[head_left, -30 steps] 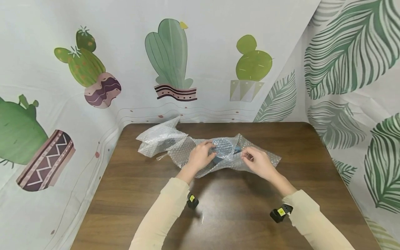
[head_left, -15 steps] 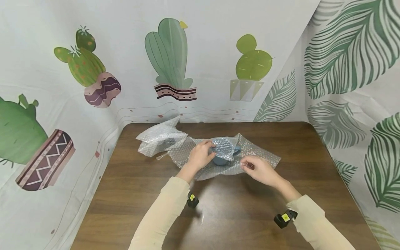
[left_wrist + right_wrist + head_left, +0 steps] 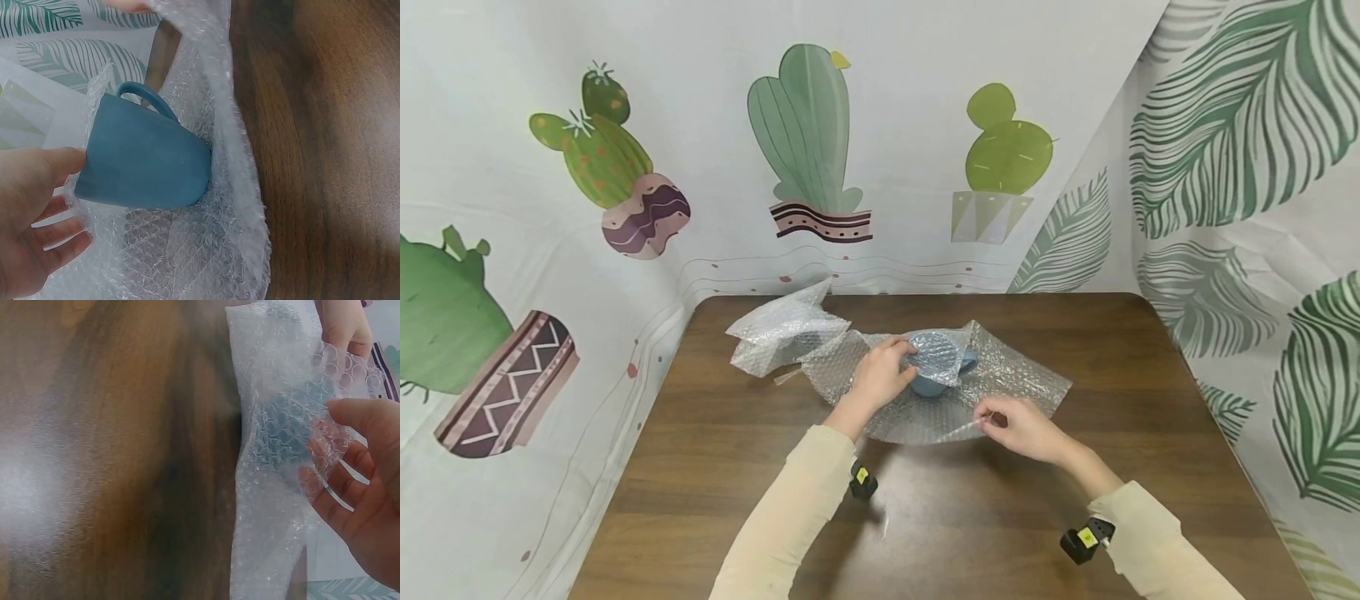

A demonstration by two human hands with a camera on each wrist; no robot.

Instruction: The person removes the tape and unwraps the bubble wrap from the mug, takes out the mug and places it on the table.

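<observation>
A blue mug (image 3: 144, 156) stands on a sheet of bubble wrap (image 3: 1022, 367), its handle toward the right. One flap of the wrap lies over the mug's mouth. My left hand (image 3: 880, 371) rests at the mug's rim on that flap, thumb tip at the rim and the other fingers spread over the plastic. At the sheet's near edge, my right hand (image 3: 1018, 427) pinches the wrap between thumb and fingers. That edge is lifted in front of the mug, which shows blue through the plastic in the right wrist view.
A crumpled bubble-wrap bundle (image 3: 786, 329) with something darker inside lies at the back left, beside the sheet. The brown wooden table (image 3: 940, 517) ends at a cloth backdrop (image 3: 910, 150) printed with cacti and leaves.
My right hand has drawn the near edge of the wrap down toward me, uncovering the mug's front and handle. The left hand has stayed at the rim.
</observation>
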